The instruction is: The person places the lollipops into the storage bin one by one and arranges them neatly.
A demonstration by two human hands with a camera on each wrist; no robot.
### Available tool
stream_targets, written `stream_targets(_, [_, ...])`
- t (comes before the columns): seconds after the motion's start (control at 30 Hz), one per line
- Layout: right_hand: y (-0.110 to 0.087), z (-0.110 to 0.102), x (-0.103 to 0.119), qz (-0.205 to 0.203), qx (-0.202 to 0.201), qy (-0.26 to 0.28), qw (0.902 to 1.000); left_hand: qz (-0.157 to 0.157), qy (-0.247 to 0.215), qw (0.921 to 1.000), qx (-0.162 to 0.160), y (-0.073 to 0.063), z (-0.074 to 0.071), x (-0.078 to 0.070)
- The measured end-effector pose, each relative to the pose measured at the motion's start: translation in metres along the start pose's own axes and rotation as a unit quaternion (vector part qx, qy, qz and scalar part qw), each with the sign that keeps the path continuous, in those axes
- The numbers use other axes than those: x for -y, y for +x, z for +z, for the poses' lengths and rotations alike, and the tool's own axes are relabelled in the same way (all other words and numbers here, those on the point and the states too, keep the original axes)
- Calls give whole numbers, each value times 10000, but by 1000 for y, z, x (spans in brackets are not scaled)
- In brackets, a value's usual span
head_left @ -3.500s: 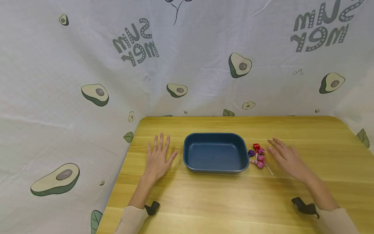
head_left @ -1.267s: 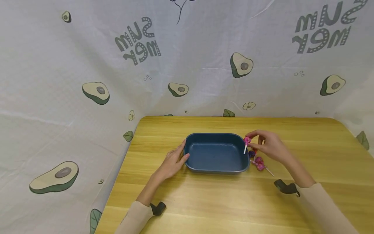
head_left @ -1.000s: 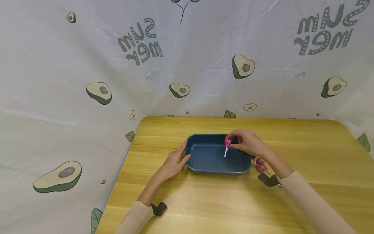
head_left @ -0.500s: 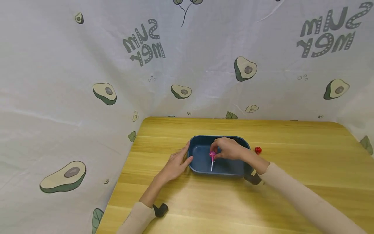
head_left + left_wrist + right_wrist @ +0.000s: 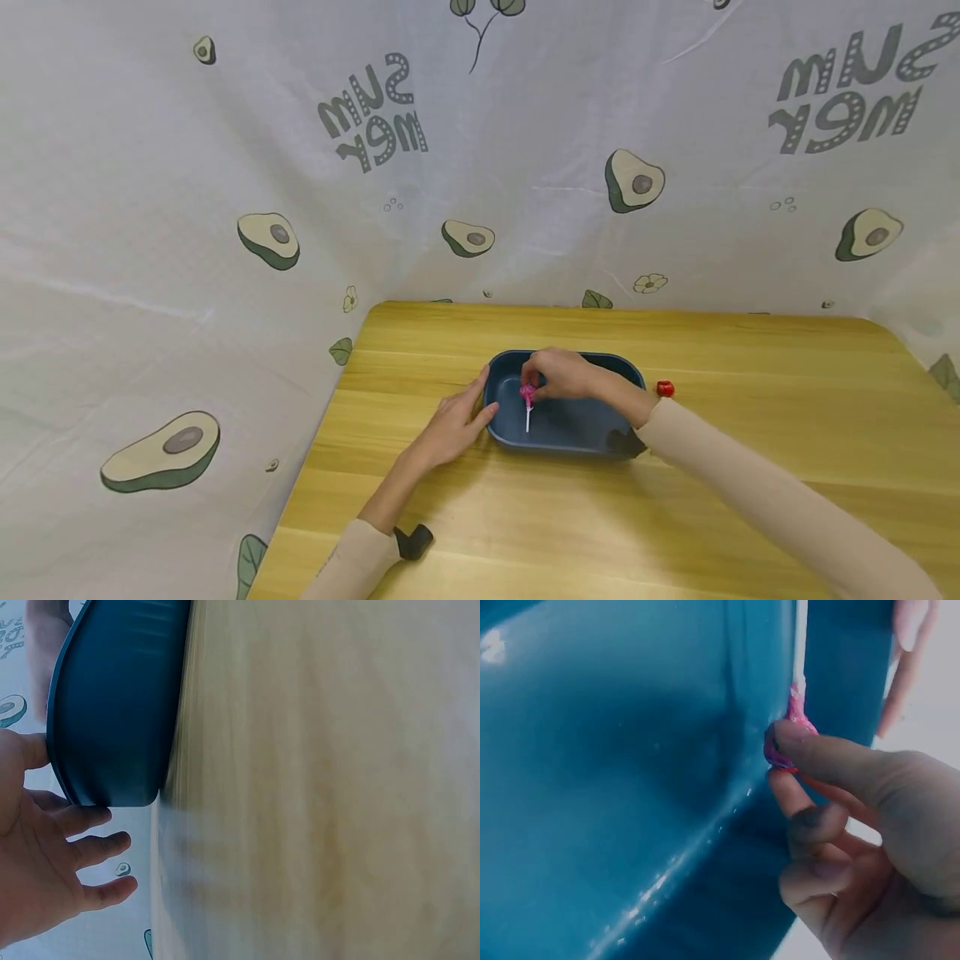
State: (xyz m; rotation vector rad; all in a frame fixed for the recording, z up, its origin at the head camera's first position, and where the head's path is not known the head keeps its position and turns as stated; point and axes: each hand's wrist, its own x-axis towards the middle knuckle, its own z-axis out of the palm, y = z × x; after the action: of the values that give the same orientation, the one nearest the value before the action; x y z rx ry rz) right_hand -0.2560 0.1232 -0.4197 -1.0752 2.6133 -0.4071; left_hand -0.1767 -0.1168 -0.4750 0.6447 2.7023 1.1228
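Note:
My right hand point(image 5: 562, 373) pinches a pink-wrapped lollipop point(image 5: 527, 392) by its candy end, thumb against fingertips, inside the left part of a dark blue rectangular tray point(image 5: 566, 451). The white stick points toward me in the head view. In the right wrist view the lollipop point(image 5: 796, 705) is close to the tray's inner wall. My left hand point(image 5: 450, 425) rests against the tray's left end, thumb at the rim. The left wrist view shows its fingers point(image 5: 101, 847) spread and fairly straight, some touching the tray's outer wall point(image 5: 120, 705).
A red-wrapped candy point(image 5: 665, 388) lies on the wooden table point(image 5: 750, 400) right of the tray. The right sleeve point(image 5: 757, 483) covers the spot where other lollipops lay. A white printed cloth point(image 5: 525, 150) hangs behind the table. A black wrist mount point(image 5: 414, 542) sits on the left wrist.
My right hand picked up a pink lollipop from the pile right of the tray and carried it left into the tray. My left hand moved right from the table to the tray's left end.

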Motion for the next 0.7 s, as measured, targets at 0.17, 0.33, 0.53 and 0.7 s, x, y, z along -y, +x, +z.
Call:
stream_targets(0.17, [12,10,0,-10,145,102,9998,5,-21,10000,21,-1,1,1])
stream_targets(0.33, [19,13,2,18,256,71,9996,35,6,10000,10,0,2,1])
stream_targets(0.53, [23,17,0,-52,289,66,9995,96,13,9999,41,1,3,1])
stream_targets(0.7, [18,15,-1,-85,186,39,9998,103,-14,9999,90,0,3,1])
